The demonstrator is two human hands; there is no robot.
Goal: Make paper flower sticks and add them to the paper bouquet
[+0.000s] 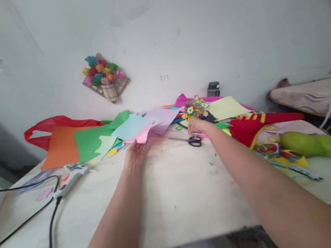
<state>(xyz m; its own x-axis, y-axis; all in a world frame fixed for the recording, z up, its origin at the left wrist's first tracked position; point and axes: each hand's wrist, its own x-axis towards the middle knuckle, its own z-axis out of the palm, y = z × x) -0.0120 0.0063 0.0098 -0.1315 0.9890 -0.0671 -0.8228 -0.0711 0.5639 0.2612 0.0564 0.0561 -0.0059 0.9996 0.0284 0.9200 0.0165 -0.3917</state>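
Note:
My left hand [135, 153] is at the front edge of a pink paper sheet [143, 133], its fingers wrapped under and on that edge. Beside the pink sheet lie a light blue sheet [132, 127] and a lilac sheet [165, 117]. My right hand [194, 125] reaches to the back of the table with its fingers bent together, just below a bunch of small paper flowers [195, 106]; what is between the fingertips is too small to make out. Black-handled scissors [194, 141] lie below my right hand.
Orange [60, 146] and green paper [90, 142] lie at left, near a power strip [70, 182] with black cables. Red cloth [245, 130], green fruit-like objects [300, 144] and a cutter [305, 172] are at right. A dark bottle [213, 89] stands by the wall.

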